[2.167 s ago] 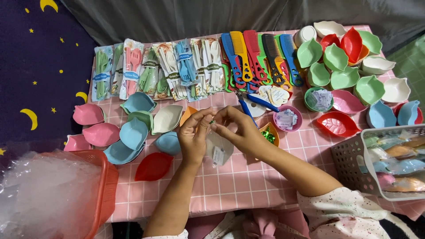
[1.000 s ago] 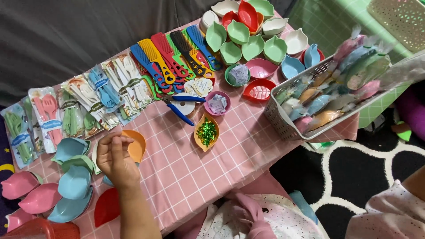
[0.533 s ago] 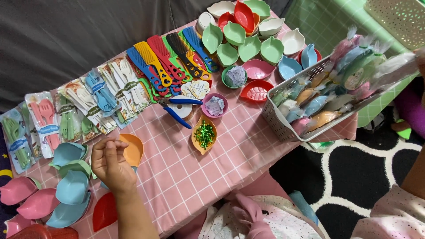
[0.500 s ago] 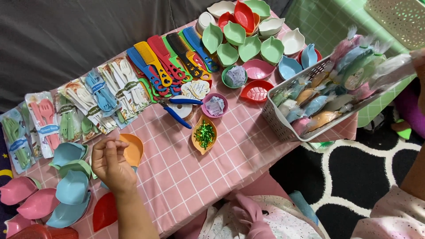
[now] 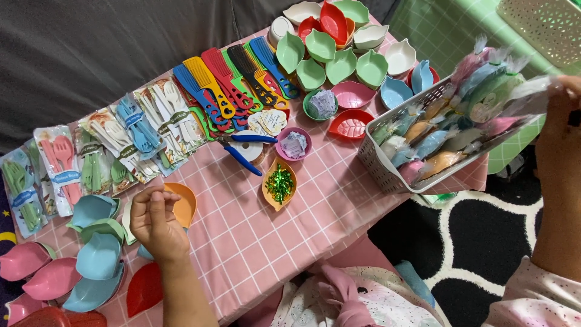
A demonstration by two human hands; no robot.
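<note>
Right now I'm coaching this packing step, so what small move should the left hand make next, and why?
Probably lift the orange leaf dish clear: the left hand already pinches its edge, while the right hand is busy at the white basket.

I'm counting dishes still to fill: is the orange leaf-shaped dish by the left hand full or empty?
Empty as far as visible: the orange leaf dish shows a bare inside, though the left hand covers its near edge.
</note>
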